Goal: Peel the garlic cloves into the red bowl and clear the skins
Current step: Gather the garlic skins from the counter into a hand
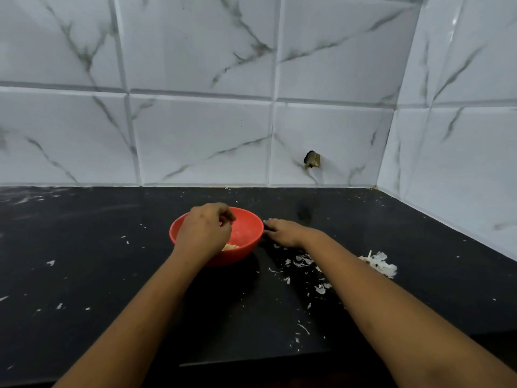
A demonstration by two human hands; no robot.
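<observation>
Red bowl (pixel 247 233): sits upright on the black counter (pixel 112 275), near the middle of the view, between the two hands. Holds a small pale heap of peeled garlic (pixel 230 247) at the bottom, partly hidden behind the left wrist.

Left hand (pixel 204 232): hangs over the bowl's left and near rim, back of the hand up, covering much of the opening. Curls its fingers (pixel 228 217) inward and down toward the inside of the bowl, tips drawn close together. Impossible to tell whether pinching anything; hidden from this angle.

Right hand (pixel 285 232): lies palm down on the counter just to the right of the bowl, fingers straight and stretched toward the bowl's right rim, touching it or just short of it, too close to call. Grips nothing. Rests among white flakes, with a few bits by the fingertips.

Garlic skins (pixel 380 264): gather in a loose white pile on the counter to the right of the right forearm, well apart from the bowl. Lie also as smaller scattered flakes (pixel 303 261) under and beside that forearm, between pile and bowl, and thinly across the counter on the left and toward the front edge.

Marble-patterned tiled wall (pixel 195 135): rises behind the counter and turns a corner at the right. Shows a small dark hole (pixel 312 159) low down, behind and to the right of the bowl.
</observation>
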